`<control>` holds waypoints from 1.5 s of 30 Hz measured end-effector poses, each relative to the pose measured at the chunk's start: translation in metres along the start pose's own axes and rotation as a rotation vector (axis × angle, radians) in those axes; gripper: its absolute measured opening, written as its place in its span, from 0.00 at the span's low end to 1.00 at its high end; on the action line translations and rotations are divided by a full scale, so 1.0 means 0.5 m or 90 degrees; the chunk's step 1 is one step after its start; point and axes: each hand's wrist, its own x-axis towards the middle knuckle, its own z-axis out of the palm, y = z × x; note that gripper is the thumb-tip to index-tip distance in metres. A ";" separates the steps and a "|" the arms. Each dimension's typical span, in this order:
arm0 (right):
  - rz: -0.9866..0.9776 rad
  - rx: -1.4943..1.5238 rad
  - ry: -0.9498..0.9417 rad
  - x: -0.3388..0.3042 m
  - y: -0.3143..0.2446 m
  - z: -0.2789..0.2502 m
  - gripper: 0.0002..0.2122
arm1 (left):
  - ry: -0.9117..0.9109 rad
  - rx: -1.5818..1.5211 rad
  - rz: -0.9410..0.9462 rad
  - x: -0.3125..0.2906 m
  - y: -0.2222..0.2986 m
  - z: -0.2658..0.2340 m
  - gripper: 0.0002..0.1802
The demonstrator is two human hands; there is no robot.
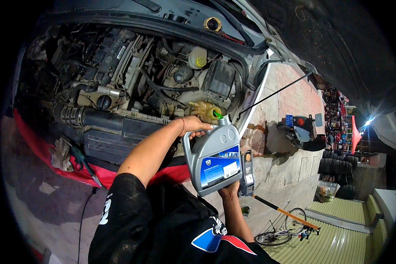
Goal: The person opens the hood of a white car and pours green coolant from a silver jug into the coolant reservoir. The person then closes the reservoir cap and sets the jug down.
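A grey plastic jug with a blue label leans over the engine bay, its mouth at the filler opening of a yellowed coolant reservoir. Bright green liquid shows between the mouth and the opening. My left hand is closed round the top of the jug's handle, near the neck. Beneath the jug's base, my right hand grips and supports it from below; some of its fingers are hidden. A yellow cap lies on the panel behind the engine bay.
A thin prop rod slants up to the raised hood. Work gloves and a dark green tool with a cord lie on the front edge's red cover. Rightward are a floor jack's orange handle, a bicycle and a scooter.
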 end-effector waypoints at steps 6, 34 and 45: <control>0.015 0.008 -0.003 0.005 -0.002 -0.012 0.22 | 0.006 0.016 0.007 -0.003 0.003 0.004 0.31; 0.013 0.009 0.005 0.006 -0.001 -0.012 0.23 | 0.002 0.010 -0.015 0.001 -0.001 0.003 0.28; 0.017 0.000 0.014 -0.001 -0.002 -0.003 0.25 | 0.003 0.007 -0.012 0.003 0.003 0.004 0.28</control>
